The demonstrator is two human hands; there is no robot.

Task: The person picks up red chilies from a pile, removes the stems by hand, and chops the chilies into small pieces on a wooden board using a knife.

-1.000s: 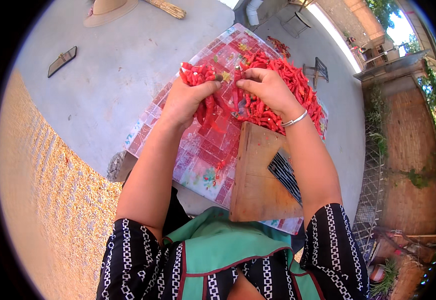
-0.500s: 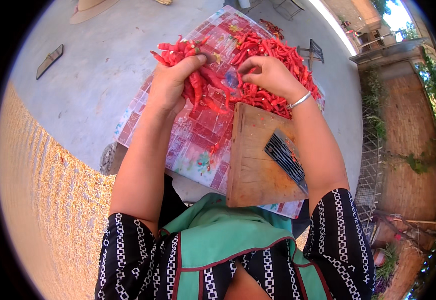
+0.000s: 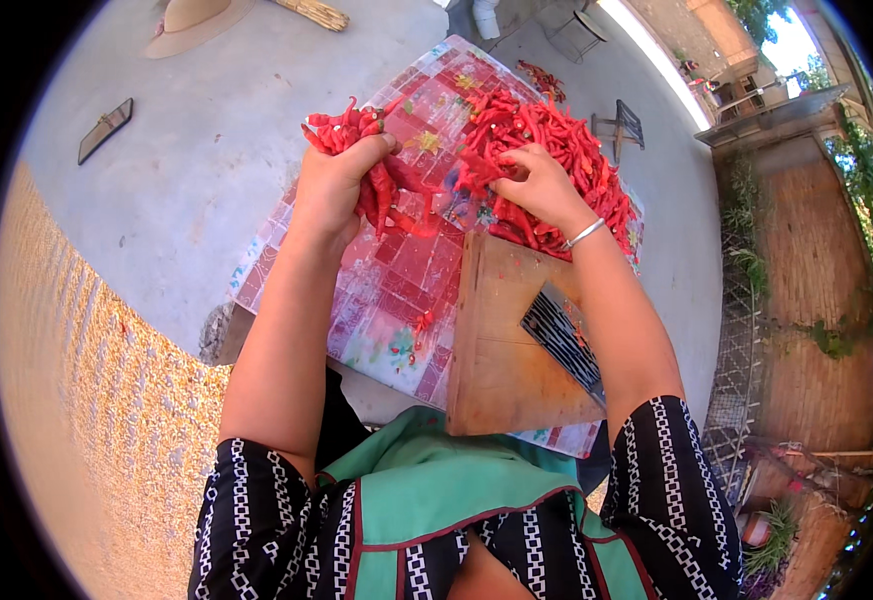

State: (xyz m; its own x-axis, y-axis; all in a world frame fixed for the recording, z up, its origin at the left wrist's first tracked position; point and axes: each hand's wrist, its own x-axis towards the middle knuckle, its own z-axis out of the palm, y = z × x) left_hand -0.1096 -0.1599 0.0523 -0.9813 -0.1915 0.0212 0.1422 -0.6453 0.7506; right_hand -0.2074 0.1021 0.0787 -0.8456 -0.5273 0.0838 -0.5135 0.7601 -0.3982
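Observation:
My left hand (image 3: 334,185) grips a bunch of red chili peppers (image 3: 351,130), lifted a little off a patterned red and white cloth (image 3: 396,290). My right hand (image 3: 539,180), with a silver bangle at the wrist, rests closed on the big heap of red chili peppers (image 3: 556,140) at the cloth's far right. Below my right forearm a wooden cutting board (image 3: 501,360) lies on the cloth, with a dark ridged blade (image 3: 563,335) on it.
The cloth lies on grey concrete ground (image 3: 176,200). A straw hat (image 3: 191,20) and a dark flat slab (image 3: 106,130) lie far left. A small stool (image 3: 624,125) stands beyond the heap. A yellow grainy surface (image 3: 86,420) runs along the left, a wire fence (image 3: 746,330) on the right.
My left hand has pulled a bunch of peppers away to the left from the heap. My right hand stays on the heap.

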